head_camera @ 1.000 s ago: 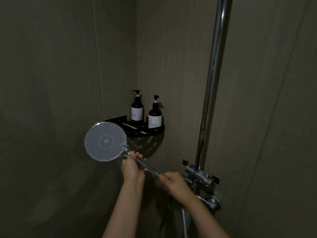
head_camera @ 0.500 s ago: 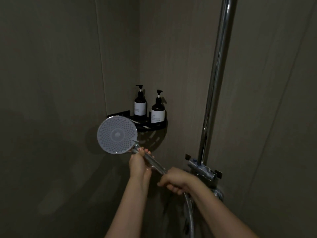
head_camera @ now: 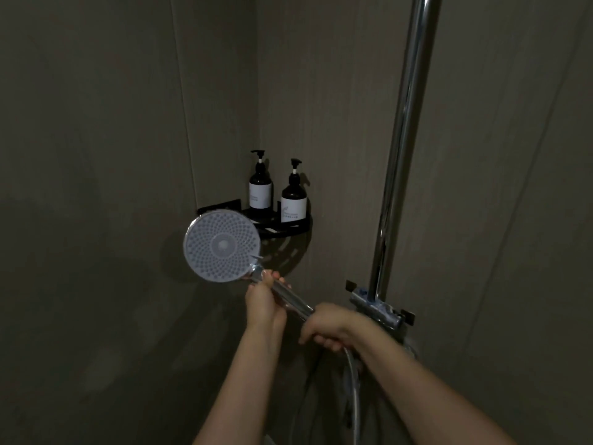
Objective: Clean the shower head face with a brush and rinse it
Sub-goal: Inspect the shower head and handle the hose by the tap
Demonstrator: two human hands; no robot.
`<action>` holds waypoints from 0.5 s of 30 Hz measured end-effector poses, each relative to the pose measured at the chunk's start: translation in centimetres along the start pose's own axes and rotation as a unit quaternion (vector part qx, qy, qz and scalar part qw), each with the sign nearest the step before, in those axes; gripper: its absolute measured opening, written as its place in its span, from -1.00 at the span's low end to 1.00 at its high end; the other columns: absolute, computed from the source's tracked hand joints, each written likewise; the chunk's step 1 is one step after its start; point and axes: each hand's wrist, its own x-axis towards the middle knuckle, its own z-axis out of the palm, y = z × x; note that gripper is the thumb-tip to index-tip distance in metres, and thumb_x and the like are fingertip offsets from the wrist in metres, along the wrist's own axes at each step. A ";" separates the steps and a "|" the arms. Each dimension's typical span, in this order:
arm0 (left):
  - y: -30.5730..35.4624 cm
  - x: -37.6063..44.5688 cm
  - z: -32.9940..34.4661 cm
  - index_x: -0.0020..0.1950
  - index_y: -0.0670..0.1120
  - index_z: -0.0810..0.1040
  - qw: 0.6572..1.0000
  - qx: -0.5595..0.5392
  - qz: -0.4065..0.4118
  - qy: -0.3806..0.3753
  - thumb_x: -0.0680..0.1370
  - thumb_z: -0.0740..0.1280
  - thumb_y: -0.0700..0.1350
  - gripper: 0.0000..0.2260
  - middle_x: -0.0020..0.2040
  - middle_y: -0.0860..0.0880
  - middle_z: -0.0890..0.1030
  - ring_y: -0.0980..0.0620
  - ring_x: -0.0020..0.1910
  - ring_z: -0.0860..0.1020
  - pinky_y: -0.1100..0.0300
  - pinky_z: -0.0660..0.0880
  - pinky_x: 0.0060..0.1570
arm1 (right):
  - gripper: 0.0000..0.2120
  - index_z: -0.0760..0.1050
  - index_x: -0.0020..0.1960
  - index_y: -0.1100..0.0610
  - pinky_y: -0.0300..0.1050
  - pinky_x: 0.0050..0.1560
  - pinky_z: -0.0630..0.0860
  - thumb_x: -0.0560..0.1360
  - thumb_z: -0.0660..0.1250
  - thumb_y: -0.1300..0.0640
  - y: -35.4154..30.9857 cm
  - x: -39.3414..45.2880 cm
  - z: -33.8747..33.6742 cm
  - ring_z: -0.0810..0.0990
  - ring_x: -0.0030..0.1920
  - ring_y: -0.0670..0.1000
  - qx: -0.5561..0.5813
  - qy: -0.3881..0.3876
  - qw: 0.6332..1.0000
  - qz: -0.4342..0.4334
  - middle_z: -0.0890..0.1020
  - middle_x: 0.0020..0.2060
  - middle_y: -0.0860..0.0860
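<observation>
**Hand-held shower head gripped by both hands in a dim shower corner**

Lighting is low; wall detail and bottle label text cannot be read. No brush is in view. The chrome vertical riser rail [head_camera: 401, 155] is cut off at the top edge. The flexible metal hose [head_camera: 354, 396] runs off the bottom edge, and its joint to the handle is hidden inside the right hand [head_camera: 333, 329]. The fitting below the rail bracket [head_camera: 378, 308] is partly covered by the right forearm.

Count: one round grey shower head with a dotted nozzle face [head_camera: 222, 246], two hands, two dark pump bottles with white labels [head_camera: 260, 184], one black corner shelf [head_camera: 288, 231].

The shower head is held in the air, just in front of and below the shelf, face turned toward the camera. The left hand [head_camera: 264, 301] is wrapped around the upper chrome handle just below the head. The right hand is clenched around the handle's lower end.
</observation>
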 end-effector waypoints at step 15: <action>0.0 0.0 0.0 -0.26 -0.02 0.35 0.998 -0.022 0.002 0.057 0.54 0.29 -0.09 -0.79 -0.49 0.07 0.30 0.17 -0.60 0.29 0.31 0.30 -0.54 | -0.81 0.57 0.01 0.17 -0.10 -0.13 0.54 0.44 0.30 0.14 -0.3 -0.2 2.8 0.65 -0.06 0.11 -0.130 0.261 0.954 -0.075 0.66 -0.10 0.10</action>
